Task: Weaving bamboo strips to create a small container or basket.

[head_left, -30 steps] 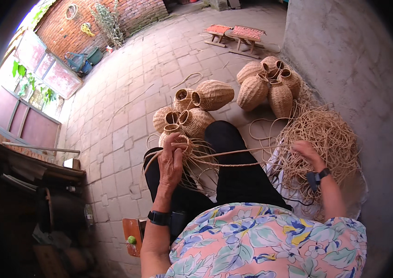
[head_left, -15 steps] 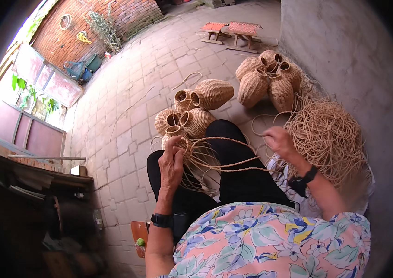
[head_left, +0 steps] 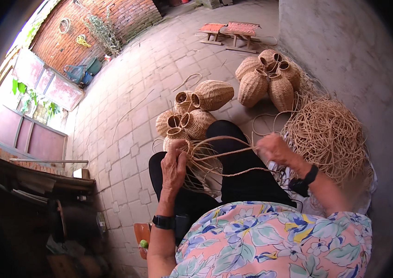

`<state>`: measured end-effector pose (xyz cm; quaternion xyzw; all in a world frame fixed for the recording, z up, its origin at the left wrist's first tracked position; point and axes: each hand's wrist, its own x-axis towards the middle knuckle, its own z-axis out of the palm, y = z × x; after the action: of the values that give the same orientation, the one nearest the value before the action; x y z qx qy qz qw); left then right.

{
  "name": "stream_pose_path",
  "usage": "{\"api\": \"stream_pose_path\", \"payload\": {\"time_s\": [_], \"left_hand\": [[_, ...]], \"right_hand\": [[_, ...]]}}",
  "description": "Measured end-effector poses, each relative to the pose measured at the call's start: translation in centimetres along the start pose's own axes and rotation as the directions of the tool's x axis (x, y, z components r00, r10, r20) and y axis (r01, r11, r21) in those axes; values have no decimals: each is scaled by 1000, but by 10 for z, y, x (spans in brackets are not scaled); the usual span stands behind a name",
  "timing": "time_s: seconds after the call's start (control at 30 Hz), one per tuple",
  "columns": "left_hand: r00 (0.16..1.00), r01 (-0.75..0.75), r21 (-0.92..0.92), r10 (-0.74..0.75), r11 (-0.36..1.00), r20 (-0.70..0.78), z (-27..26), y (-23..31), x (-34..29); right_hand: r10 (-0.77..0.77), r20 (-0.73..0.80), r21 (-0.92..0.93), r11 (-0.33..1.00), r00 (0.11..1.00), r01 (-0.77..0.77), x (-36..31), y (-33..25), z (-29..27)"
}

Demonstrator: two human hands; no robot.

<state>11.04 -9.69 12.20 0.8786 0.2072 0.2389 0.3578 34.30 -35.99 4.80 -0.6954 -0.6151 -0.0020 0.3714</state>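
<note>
My left hand is closed on the edge of a partly woven straw basket between my knees. Loose strands fan out from it over my dark trousers. To the right, my right hand pinches a twisted straw cord stretched across from the work. A second cord curves below it over my right thigh. Just beyond my left hand stands a group of woven vase-shaped baskets, their mouths toward the middle. The fingertips of my left hand are partly hidden by strands.
Another cluster of woven baskets stands farther off at the right. Beside my right arm lies a big tangled heap of straw cord by the grey wall. Two low stools stand at the back; paving slabs stretch left.
My right hand has moved slightly left and nearer to me, and now pinches a cord. The cords between the hands have drawn together. My left hand stays nearly in place.
</note>
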Motion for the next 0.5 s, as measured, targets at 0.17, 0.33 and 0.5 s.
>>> {"api": "stream_pose_path", "payload": {"time_s": [0.17,0.33,0.5], "left_hand": [[1000,19,-9,-18,1000,19,2,0,1],[1000,-4,28,3,1000,25,0,-6,0],[999,-28,32,27,999,36,4,-6,-2]], "right_hand": [[465,-253,-260,812,848,-523,-117,124,-30],[916,-201,-623,154,347,-767,-153,163,-50],[452,-279,-218,829,847,-515,-75,115,-7]]}}
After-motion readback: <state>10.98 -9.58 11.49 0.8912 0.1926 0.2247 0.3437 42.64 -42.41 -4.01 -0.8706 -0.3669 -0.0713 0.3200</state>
